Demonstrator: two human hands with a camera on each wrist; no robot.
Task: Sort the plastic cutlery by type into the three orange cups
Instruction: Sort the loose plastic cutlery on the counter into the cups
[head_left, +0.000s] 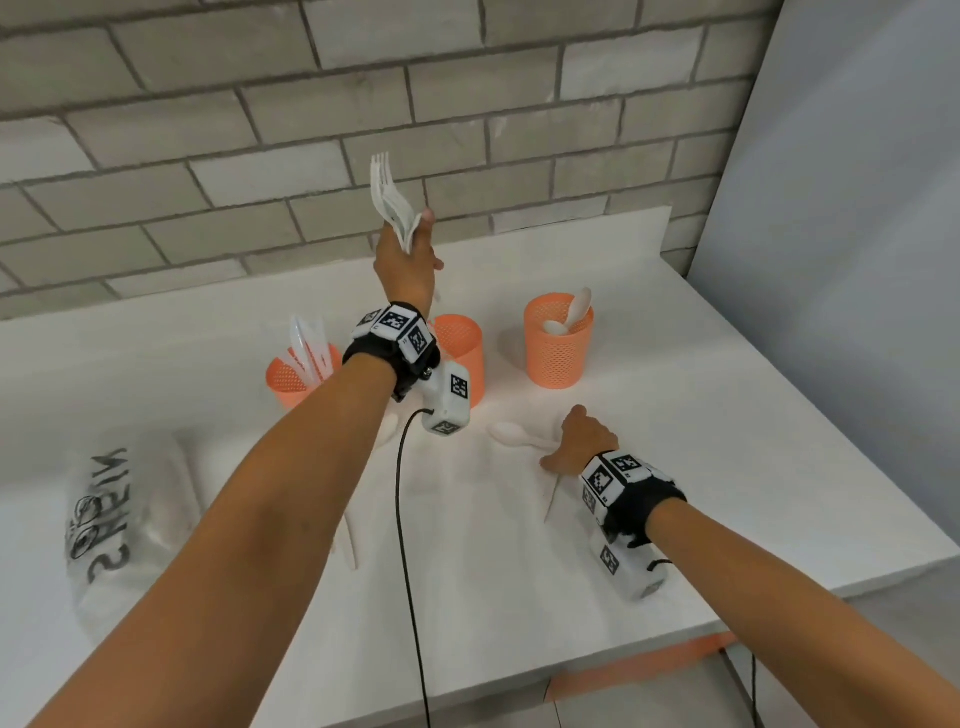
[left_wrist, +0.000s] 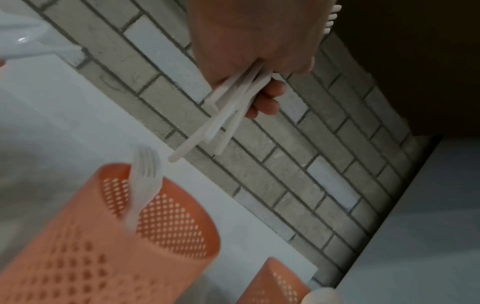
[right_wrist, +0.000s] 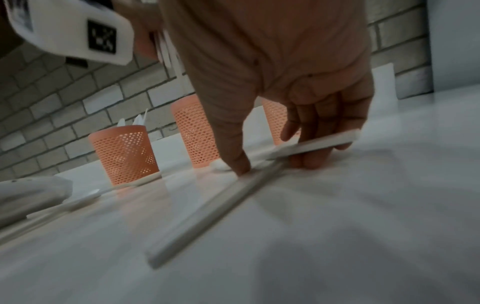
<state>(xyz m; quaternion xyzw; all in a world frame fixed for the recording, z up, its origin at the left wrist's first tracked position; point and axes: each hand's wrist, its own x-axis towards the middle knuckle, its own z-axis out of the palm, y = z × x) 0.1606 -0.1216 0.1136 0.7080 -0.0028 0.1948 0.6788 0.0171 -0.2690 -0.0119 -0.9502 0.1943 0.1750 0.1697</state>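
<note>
My left hand (head_left: 415, 236) is raised above the middle orange cup (head_left: 464, 347) and grips a bundle of white forks (head_left: 393, 203) by their handles (left_wrist: 228, 115), tines up. One fork (left_wrist: 145, 179) stands in that cup (left_wrist: 130, 236). The left cup (head_left: 296, 378) holds knives, and the right cup (head_left: 558, 349) holds spoons. My right hand (head_left: 569, 441) is down on the table, its fingers curled round the handle (right_wrist: 319, 144) of a white spoon (head_left: 514, 434). The thumb presses the table beside a long white utensil (right_wrist: 215, 211).
A printed plastic bag (head_left: 119, 514) lies at the left of the white table (head_left: 727, 467). Another white utensil (head_left: 349, 540) lies half under my left forearm. A black cable (head_left: 402, 519) runs toward the front edge. A brick wall stands close behind the cups.
</note>
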